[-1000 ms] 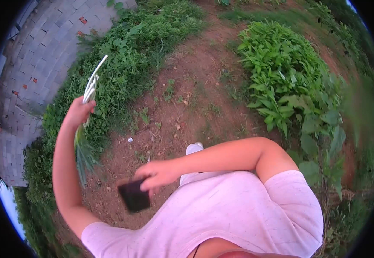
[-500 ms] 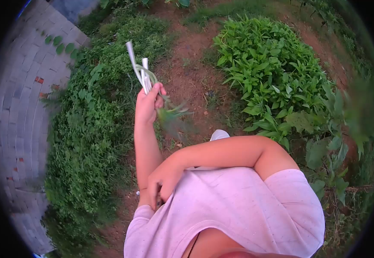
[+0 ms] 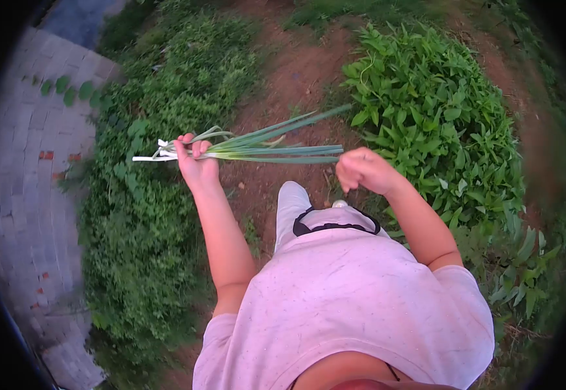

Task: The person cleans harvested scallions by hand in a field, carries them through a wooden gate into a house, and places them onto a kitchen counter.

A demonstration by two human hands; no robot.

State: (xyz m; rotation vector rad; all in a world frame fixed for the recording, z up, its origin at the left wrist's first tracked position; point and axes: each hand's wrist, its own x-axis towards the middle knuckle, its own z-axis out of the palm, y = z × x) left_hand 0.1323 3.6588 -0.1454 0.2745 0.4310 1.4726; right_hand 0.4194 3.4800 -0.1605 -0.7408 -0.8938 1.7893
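Note:
My left hand (image 3: 197,159) is closed around a bunch of green onions (image 3: 263,149) held out in front of me. Their white stalk ends stick out to the left of the fist, and the long green leaves fan out to the right. My right hand (image 3: 366,171) is curled beside the leaf tips. Whether it touches them, or has anything inside its fingers, I cannot make out.
Low green plants (image 3: 146,214) grow on the left, beside a grey paved surface (image 3: 23,195). A dense leafy patch (image 3: 439,117) stands to the right. Between them runs a reddish dirt path (image 3: 302,71). A light trouser leg (image 3: 290,211) shows below.
My right hand has left my left elbow and moved right, near the leaf tips. The green onions have swung from upright to nearly level, with their leaves spread to the right.

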